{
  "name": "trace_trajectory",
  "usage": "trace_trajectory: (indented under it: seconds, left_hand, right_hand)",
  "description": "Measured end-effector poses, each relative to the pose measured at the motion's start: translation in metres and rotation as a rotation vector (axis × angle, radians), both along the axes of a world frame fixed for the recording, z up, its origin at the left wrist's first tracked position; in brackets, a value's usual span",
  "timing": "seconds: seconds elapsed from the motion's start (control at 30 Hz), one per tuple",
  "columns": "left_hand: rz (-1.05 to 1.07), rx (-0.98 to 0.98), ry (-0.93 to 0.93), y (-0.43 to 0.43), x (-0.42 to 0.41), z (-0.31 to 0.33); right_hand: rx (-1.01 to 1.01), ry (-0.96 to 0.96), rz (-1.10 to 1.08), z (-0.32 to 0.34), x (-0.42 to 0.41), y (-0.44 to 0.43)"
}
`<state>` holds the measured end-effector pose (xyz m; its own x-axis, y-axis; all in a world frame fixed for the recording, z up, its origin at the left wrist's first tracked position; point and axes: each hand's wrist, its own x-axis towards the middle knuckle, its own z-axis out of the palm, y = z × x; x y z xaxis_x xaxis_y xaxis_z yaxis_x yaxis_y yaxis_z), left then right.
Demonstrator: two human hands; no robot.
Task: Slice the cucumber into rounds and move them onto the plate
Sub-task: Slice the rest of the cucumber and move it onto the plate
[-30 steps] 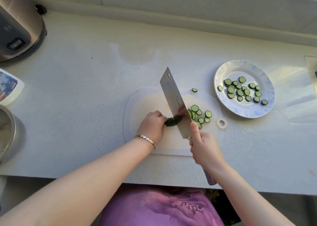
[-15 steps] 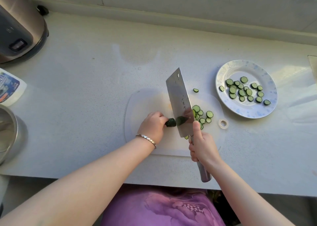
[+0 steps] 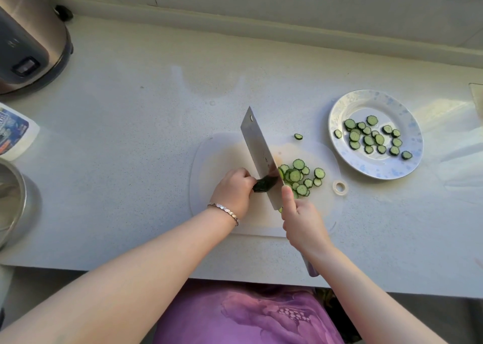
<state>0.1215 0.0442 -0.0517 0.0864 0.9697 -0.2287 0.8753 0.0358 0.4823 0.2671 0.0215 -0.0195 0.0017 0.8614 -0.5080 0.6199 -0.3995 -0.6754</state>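
Observation:
A short dark green cucumber stub (image 3: 264,184) lies on the white cutting board (image 3: 222,155). My left hand (image 3: 234,192) grips its left end with curled fingers. My right hand (image 3: 300,218) holds the cleaver (image 3: 258,152) by its handle, thumb along the blade's spine, and the blade stands on the stub's right end. Several cut rounds (image 3: 300,177) lie in a heap just right of the blade. One stray round (image 3: 298,136) sits at the board's far edge. The blue-patterned plate (image 3: 347,105) at the right holds several rounds (image 3: 371,138).
A small white ring (image 3: 340,186) lies by the board's right edge. A steel rice cooker (image 3: 28,37) stands at the far left, a printed packet (image 3: 13,132) and a steel pot (image 3: 10,202) below it. The counter's front edge runs close to my body.
The cleaver rose slightly and came down again on the stub, a little further left. The stub is shorter and the heap of rounds has grown.

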Motion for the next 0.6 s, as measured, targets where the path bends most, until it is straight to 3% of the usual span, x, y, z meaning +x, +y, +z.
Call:
trace_trajectory:
  seconds: [0.17, 0.3, 0.4, 0.5, 0.6]
  left_hand:
    - [0.007, 0.048, -0.027, 0.0, 0.0, 0.0]
    - [0.013, 0.02, -0.005, -0.004, -0.002, 0.0]
    - [0.024, -0.004, 0.017, -0.007, -0.003, 0.001]
    - [0.022, 0.29, 0.001, -0.005, -0.004, 0.009]
    - [0.125, 0.737, -0.111, 0.005, 0.003, 0.031]
  right_hand:
    - [0.0, 0.012, -0.057, -0.01, -0.005, -0.001]
    - [-0.128, 0.217, -0.252, -0.002, -0.005, 0.011]
    - [-0.141, 0.248, -0.236, 0.009, 0.004, 0.016]
    - [-0.04, 0.189, -0.147, 0.023, 0.024, 0.02]
    - [0.169, -0.062, 0.038, 0.043, 0.05, 0.031]
